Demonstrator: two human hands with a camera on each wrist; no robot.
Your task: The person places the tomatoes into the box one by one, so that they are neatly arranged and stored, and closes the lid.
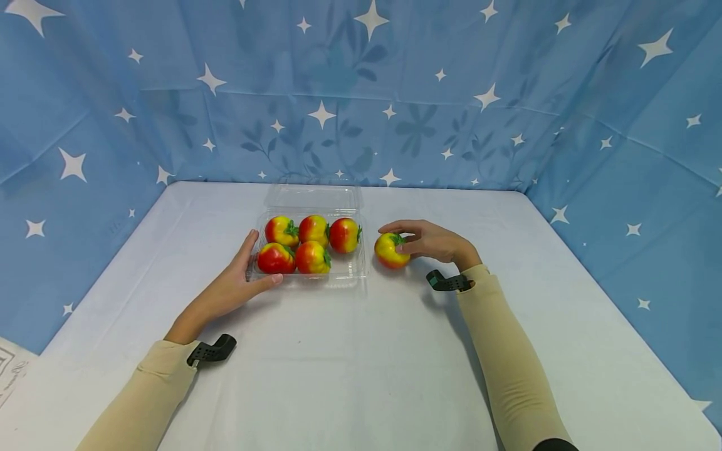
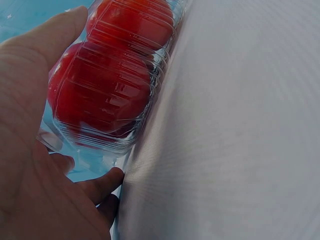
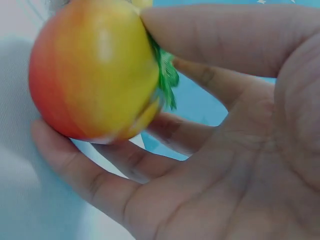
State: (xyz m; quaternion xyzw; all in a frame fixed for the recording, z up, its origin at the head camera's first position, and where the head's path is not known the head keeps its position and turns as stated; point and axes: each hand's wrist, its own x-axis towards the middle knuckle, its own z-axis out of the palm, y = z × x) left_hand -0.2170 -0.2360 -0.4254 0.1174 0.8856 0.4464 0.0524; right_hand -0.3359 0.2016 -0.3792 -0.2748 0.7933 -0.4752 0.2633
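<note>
A clear plastic clamshell box [image 1: 344, 266] stands on the table with its lid [image 1: 313, 197] raised at the back. Inside lie several red-and-yellow fruits [image 1: 313, 257] with green leafy tops, in two rows; the front right spot holds none. My left hand [image 1: 234, 288] rests spread at the box's left end, thumb along the front wall and fingers by the left side. To the right of the box, my right hand [image 1: 431, 242] holds another such fruit [image 3: 95, 70] between thumb and fingers. Its green top [image 3: 167, 75] faces the palm. Whether this fruit touches the table is unclear.
A white cloth covers the table [image 1: 338, 369]. Blue curtains [image 1: 316, 81] with white stars hang behind it and along both sides. Part of a printed white sheet [image 1: 14, 369] shows at the far left edge.
</note>
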